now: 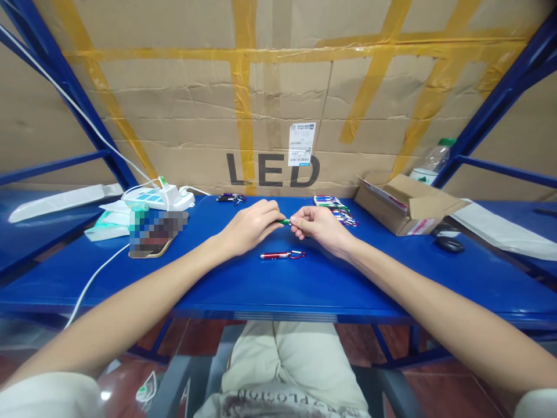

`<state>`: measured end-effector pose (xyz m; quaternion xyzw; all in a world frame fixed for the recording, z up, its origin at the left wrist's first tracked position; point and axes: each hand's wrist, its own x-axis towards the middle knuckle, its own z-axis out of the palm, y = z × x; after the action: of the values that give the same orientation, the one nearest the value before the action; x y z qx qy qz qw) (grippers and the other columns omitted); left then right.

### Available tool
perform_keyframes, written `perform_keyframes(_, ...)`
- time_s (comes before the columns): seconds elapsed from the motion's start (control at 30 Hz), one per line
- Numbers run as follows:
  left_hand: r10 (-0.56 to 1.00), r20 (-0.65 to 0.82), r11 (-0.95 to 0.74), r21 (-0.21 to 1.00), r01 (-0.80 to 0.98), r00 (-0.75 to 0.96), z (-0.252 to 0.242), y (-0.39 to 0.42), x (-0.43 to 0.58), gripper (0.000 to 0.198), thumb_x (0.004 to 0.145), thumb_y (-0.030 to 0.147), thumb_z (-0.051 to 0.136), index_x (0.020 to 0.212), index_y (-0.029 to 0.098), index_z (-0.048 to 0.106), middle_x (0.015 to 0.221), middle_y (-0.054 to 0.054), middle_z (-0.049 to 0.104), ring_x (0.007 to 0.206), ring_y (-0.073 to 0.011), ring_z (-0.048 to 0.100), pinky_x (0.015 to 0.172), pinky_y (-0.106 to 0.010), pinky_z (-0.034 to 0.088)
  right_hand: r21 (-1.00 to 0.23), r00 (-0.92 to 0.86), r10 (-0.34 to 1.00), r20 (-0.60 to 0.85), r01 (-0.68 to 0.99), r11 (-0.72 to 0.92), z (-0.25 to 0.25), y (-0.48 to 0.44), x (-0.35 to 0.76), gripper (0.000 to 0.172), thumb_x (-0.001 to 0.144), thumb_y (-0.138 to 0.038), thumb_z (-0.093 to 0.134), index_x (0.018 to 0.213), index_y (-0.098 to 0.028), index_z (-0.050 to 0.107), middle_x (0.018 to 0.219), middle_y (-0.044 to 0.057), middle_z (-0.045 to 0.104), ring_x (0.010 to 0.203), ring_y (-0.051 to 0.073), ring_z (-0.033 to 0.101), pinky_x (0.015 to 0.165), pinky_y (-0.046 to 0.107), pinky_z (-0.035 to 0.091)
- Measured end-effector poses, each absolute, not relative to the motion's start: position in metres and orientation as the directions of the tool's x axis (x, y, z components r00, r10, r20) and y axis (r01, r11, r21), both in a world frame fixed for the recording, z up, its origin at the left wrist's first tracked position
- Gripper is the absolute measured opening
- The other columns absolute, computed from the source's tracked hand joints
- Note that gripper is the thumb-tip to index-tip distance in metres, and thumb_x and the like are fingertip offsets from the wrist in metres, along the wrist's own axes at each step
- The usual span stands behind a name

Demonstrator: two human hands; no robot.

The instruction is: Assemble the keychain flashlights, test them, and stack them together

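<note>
Between my two hands is a small green penlight [284,222], mostly covered by fingers. My left hand [255,223] grips one end of it, palm down. The fingertips of my right hand [317,226] pinch the other end. Just below on the blue table [243,287] lies a red penlight [275,255] with a red carabiner clip [298,254] at its right end. Behind my right hand several penlights [327,201] of mixed colours lie side by side, clips to the right. A few dark penlights [227,198] rest near the back, left of centre.
At left are a white power strip [167,199], a phone [159,238], a green-and-white packet [114,223] and a white cable [89,284]. An open cardboard box [391,203], a black mouse [449,244] and a plastic bottle [435,159] stand right. A taped cardboard wall [195,116] backs the table.
</note>
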<state>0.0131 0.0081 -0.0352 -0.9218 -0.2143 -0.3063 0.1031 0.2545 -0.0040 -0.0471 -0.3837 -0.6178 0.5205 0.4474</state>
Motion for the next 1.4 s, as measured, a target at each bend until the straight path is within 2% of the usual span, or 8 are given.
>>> perform_keyframes(0.23, 0.246, 0.587, -0.81, -0.312, 0.496, 0.771, -0.033, 0.007, 0.015, 0.032, 0.117, 0.028, 0.044, 0.11, 0.016, 0.073, 0.101, -0.01, 0.07, 0.093, -0.0221, 0.062, 0.081, -0.033, 0.051, -0.998, -0.297, 0.953, 0.06, -0.034, 0.052, -0.049, -0.003, 0.252, 0.053, 0.062, -0.055, 0.105, 0.077, -0.017, 0.07, 0.074, 0.002, 0.074, 0.061, 0.01, 0.061, 0.058, 0.025, 0.053)
perform_keyframes(0.37, 0.196, 0.574, -0.774, -0.407, 0.485, 0.795, -0.032, 0.006, 0.016, 0.031, 0.117, 0.025, 0.044, 0.107, 0.016, 0.072, 0.1, -0.01, 0.07, 0.089, -0.0217, 0.061, 0.076, -0.033, 0.048, -0.999, -0.301, 0.953, 0.041, -0.039, 0.03, -0.05, -0.003, 0.251, 0.051, 0.065, -0.055, 0.103, 0.076, -0.017, 0.071, 0.075, 0.002, 0.074, 0.062, 0.01, 0.061, 0.059, 0.025, 0.053)
perform_keyframes(0.8, 0.149, 0.568, -0.73, -0.489, 0.478, 0.81, -0.035, 0.008, 0.017, 0.031, 0.117, 0.024, 0.045, 0.105, 0.014, 0.071, 0.099, -0.009, 0.071, 0.088, -0.0217, 0.061, 0.073, -0.033, 0.051, -1.0, -0.317, 0.948, -0.002, 0.001, -0.002, -0.046, -0.006, 0.254, 0.052, 0.068, -0.057, 0.101, 0.073, -0.017, 0.069, 0.073, 0.002, 0.071, 0.061, 0.01, 0.057, 0.058, 0.025, 0.05)
perform_keyframes(0.9, 0.205, 0.56, -0.773, -0.41, 0.484, 0.802, -0.036, 0.009, 0.017, 0.03, 0.116, 0.027, 0.046, 0.107, 0.014, 0.072, 0.1, -0.009, 0.071, 0.091, -0.0224, 0.063, 0.076, -0.033, 0.052, -0.999, -0.328, 0.945, -0.005, 0.039, 0.008, -0.046, -0.005, 0.254, 0.054, 0.069, -0.06, 0.099, 0.074, -0.018, 0.067, 0.074, 0.002, 0.07, 0.062, 0.011, 0.057, 0.06, 0.026, 0.05)
perform_keyframes(1.07, 0.357, 0.568, -0.878, -0.067, 0.473, 0.742, -0.036, 0.013, 0.014, 0.024, 0.114, 0.032, 0.055, 0.116, 0.016, 0.072, 0.11, -0.01, 0.072, 0.102, -0.0227, 0.068, 0.091, -0.034, 0.057, -0.934, -0.358, 0.924, 0.135, 0.266, 0.24, -0.043, 0.004, 0.265, 0.047, 0.094, -0.066, 0.074, 0.085, -0.021, 0.065, 0.079, 0.003, 0.071, 0.066, 0.016, 0.059, 0.065, 0.031, 0.049)
perform_keyframes(1.17, 0.426, 0.572, -0.878, 0.073, 0.474, 0.701, -0.036, 0.017, 0.011, 0.024, 0.113, 0.032, 0.057, 0.12, 0.016, 0.074, 0.115, -0.01, 0.073, 0.104, -0.0224, 0.071, 0.094, -0.035, 0.057, -0.66, -0.345, 0.869, 0.355, 0.565, 0.494, -0.038, 0.01, 0.279, 0.024, 0.099, -0.044, 0.07, 0.091, -0.022, 0.065, 0.084, 0.003, 0.074, 0.075, 0.019, 0.063, 0.071, 0.032, 0.045)
perform_keyframes(1.23, 0.465, 0.573, -0.864, 0.129, 0.486, 0.674, -0.037, 0.02, 0.01, 0.025, 0.112, 0.032, 0.059, 0.122, 0.016, 0.075, 0.116, -0.01, 0.075, 0.104, -0.0226, 0.073, 0.095, -0.035, 0.057, -0.516, -0.432, 0.844, 0.317, 0.668, 0.536, -0.035, 0.013, 0.287, 0.015, 0.098, -0.035, 0.07, 0.093, -0.022, 0.065, 0.087, 0.003, 0.075, 0.079, 0.021, 0.066, 0.075, 0.033, 0.045)
perform_keyframes(1.4, 0.512, 0.558, -0.844, 0.184, 0.504, 0.653, -0.039, 0.023, 0.009, 0.025, 0.111, 0.033, 0.061, 0.122, 0.017, 0.078, 0.116, -0.01, 0.077, 0.106, -0.024, 0.074, 0.095, -0.036, 0.057, -0.341, -0.552, 0.819, 0.154, 0.749, 0.569, -0.04, 0.017, 0.294, 0.007, 0.097, -0.027, 0.07, 0.095, -0.021, 0.065, 0.099, 0.007, 0.073, 0.089, 0.024, 0.066, 0.079, 0.033, 0.046)
